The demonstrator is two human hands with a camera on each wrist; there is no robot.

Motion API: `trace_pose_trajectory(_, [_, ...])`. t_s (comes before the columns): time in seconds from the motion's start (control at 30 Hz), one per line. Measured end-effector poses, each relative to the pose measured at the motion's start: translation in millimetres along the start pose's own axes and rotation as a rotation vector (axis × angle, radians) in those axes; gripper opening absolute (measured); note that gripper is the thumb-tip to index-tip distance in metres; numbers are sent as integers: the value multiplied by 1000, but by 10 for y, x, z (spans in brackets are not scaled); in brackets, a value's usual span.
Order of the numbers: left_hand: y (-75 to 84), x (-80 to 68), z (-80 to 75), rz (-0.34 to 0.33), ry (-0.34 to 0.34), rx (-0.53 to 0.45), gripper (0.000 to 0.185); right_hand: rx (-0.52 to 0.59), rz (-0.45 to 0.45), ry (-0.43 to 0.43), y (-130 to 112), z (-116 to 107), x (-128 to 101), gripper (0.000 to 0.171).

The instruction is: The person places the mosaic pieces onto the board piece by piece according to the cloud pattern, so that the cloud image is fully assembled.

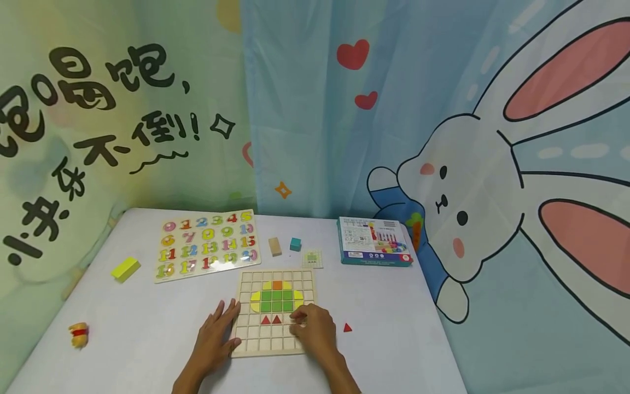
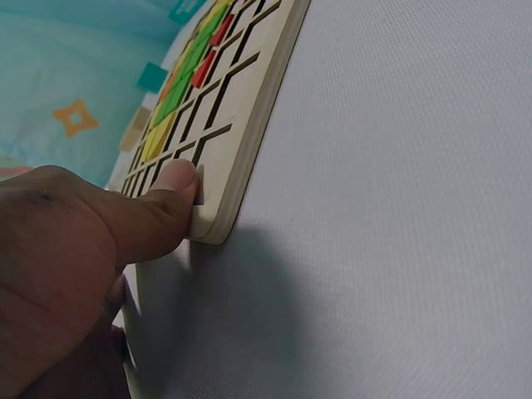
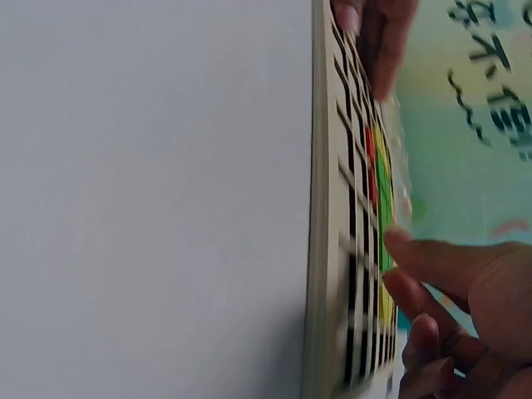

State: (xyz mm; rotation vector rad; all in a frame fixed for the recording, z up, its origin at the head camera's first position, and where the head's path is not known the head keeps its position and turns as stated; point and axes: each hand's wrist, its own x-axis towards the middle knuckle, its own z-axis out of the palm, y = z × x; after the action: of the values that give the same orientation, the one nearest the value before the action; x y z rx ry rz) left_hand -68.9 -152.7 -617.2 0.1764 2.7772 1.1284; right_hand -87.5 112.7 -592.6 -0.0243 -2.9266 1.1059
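A square wooden grid board (image 1: pixel 268 343) lies on the table, with green squares (image 1: pixel 277 300), yellow corner pieces, an orange square (image 1: pixel 278 285) and two red triangles (image 1: pixel 276 319) set in its cells. My left hand (image 1: pixel 213 338) rests at the board's left edge, fingers spread. In the left wrist view its thumb (image 2: pixel 166 204) presses on the board's corner. My right hand (image 1: pixel 315 331) is over the board's right side, thumb and forefinger (image 3: pixel 416 295) close together and bent. Whether a small piece is between those fingertips cannot be made out. One loose red triangle (image 1: pixel 347 328) lies right of the board.
Behind the board are a number puzzle board (image 1: pixel 206 246), a tan block (image 1: pixel 274 247), a teal cube (image 1: pixel 295 244), a small pattern card (image 1: pixel 312 259) and a boxed game (image 1: pixel 375 241). A yellow block (image 1: pixel 125 269) and a small bear figure (image 1: pixel 79 335) lie at left.
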Motion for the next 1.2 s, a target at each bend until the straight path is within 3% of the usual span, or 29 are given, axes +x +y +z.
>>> trace_pose_trajectory(0.13, [-2,-14,4,-5,-9,0,86,-25,48,56,240,-185,-64,29])
trace_pose_trajectory(0.27, [-18,-12,10,-4,-5,9,86,-71,169,102,491,-383,-98,34])
trace_pose_trajectory(0.37, [-26,-8,15,-6,-4,11,86,-109,263,99,658,-516,-127,34])
trace_pose_trajectory(0.47, [-26,-7,17,-11,-6,8,86,-121,294,86,770,-617,-158,32])
trace_pose_trajectory(0.63, [-17,-8,15,-4,1,8,86,-95,275,82,820,-659,-172,26])
trace_pose_trajectory(0.9, [-16,-16,14,10,7,9,85,-68,257,96,711,-581,-116,26])
trace_pose_trajectory(1.2, [-3,-24,12,28,28,16,85,-44,125,76,543,-509,-90,23])
